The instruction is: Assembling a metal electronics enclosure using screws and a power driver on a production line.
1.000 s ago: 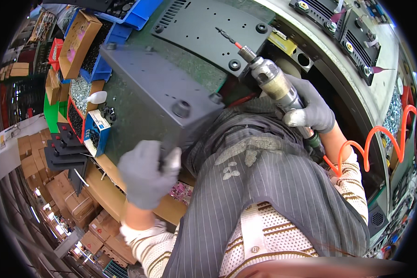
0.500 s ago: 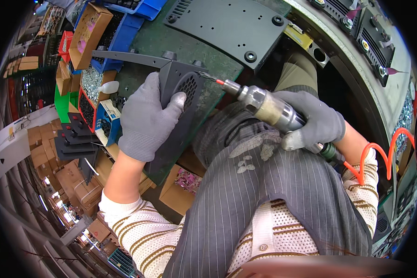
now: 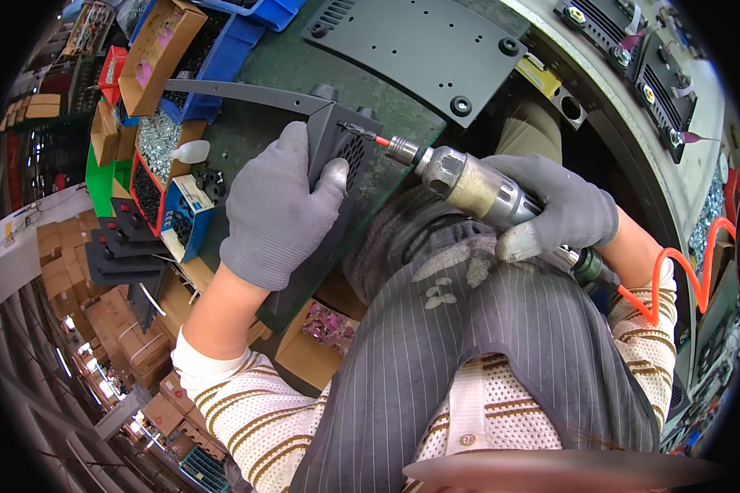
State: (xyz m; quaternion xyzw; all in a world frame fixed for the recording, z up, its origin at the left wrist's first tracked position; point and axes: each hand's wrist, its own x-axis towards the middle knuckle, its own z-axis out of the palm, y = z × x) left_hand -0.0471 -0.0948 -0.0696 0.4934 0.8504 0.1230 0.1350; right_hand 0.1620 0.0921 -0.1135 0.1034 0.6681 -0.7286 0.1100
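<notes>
My left hand, in a grey work glove, grips a dark grey metal casing by its side, thumb near a honeycomb vent. The casing stands on the green bench top, with one long edge reaching left. In my gloved right hand is a pneumatic screwdriver, fingers wrapped round its body. Its bit, with a red band, points left and meets the upper corner of the casing's vented face. What the tip touches is too small to make out. An orange coiled air hose runs from the tool's rear end.
A flat dark panel with round feet lies at the back of the bench. On the left stand a red bin, a blue box, a white bottle and cartons with small parts. More vented panels lie at the far right.
The casing has turned slightly, so its vented face shows narrower. The screwdriver has moved a little down and its bit now sits at the casing's corner. Both hands keep their hold.
</notes>
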